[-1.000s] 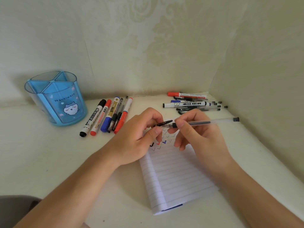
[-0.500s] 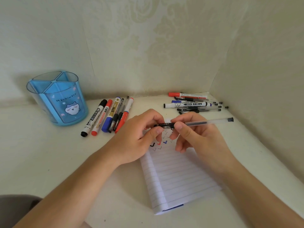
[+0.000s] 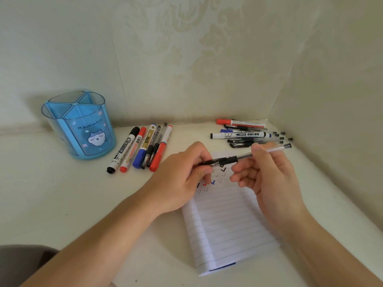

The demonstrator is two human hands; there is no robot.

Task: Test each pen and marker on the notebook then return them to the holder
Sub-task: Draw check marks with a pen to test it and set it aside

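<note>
Nearest you, the white lined paper notebook (image 3: 228, 228) lies open on the pale counter (image 3: 62, 193), with small check marks (black, red, blue) near its top. Just above it, your left hand (image 3: 178, 181) pinches the black cap end of the clear plastic gel pen (image 3: 261, 152) in curled fingers. Your right hand (image 3: 269, 179) grips the barrel. The cap looks only partly seated, though that is hard to tell. Beyond lie a row of capped markers (image 3: 143, 150), a corner pile of pens (image 3: 246, 134), and the blue translucent plastic holder (image 3: 83, 129) at far left.
</note>
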